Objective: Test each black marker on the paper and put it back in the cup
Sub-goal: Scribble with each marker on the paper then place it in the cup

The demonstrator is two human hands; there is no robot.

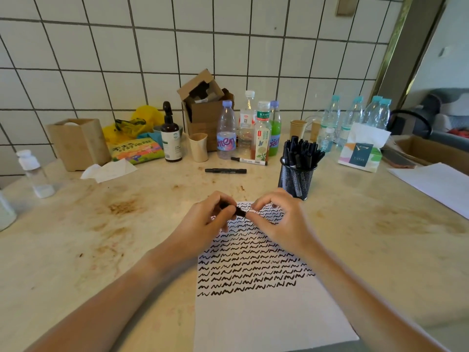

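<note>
L hand point(208, 219) gripping black marker point(238, 211) barrel, R hand point(275, 219) pinching its cap end; held just above paper point(266, 316) top edge. Capping or uncapping, can't tell. Many squiggle rows done, lower paper blank. Mesh cup point(297, 181) beside paper, full of markers. Two markers point(225, 170) loose on table, prob untested.

Stained beige table point(88, 250) | scribbled paper point(266, 313) lies under both hands point(203, 224) | mesh cup point(297, 177) of markers stands just beyond the right hand point(279, 219) | black marker point(225, 170) and white-barrelled marker point(250, 161) lie further back | tissue pack point(360, 154) sits far right | bottles point(227, 130) crowd the wall side.
</note>
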